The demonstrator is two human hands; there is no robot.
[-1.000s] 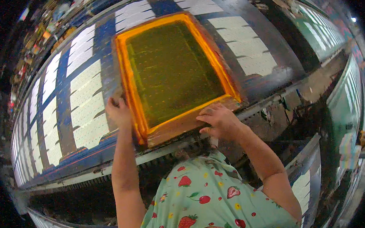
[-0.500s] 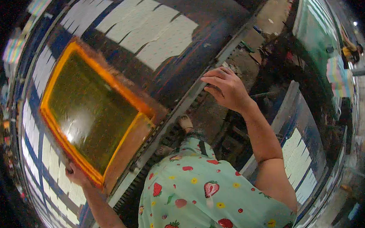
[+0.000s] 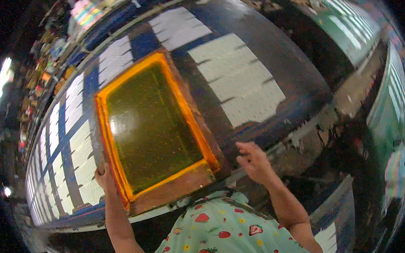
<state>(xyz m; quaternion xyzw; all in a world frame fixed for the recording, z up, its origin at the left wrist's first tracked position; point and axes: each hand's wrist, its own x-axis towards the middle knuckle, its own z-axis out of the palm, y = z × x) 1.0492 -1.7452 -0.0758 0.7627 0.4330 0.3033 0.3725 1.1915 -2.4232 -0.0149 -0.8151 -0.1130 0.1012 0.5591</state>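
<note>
A screen-printing frame [image 3: 154,124], with orange tape around a yellow-green mesh and a bare wooden strip at its near end, lies over the long dark table [image 3: 300,71]. My left hand [image 3: 106,178] is closed around its left side, near the close corner; part of the fingers is hidden behind the frame. To the right of the frame, by the table's near edge, my right hand [image 3: 255,162] hovers with fingers loosely bent and apart, touching nothing that I can see. Beyond the frame's right side lies a pale sheet [image 3: 236,76] with a fine dotted pattern and dark slits.
Several more pale slit sheets [image 3: 78,98] lie in rows along the table to the left and behind. A green-topped table [image 3: 344,32] stands at the right, past a cluttered gap. Another table with a pale sheet [image 3: 326,241] is at the lower right. Striped cloth [image 3: 86,12] hangs far back.
My view has turned, so the table and frame appear swung round and farther right. My right hand has come from beyond the table's edge to beside the frame's near right corner. My left hand keeps its hold.
</note>
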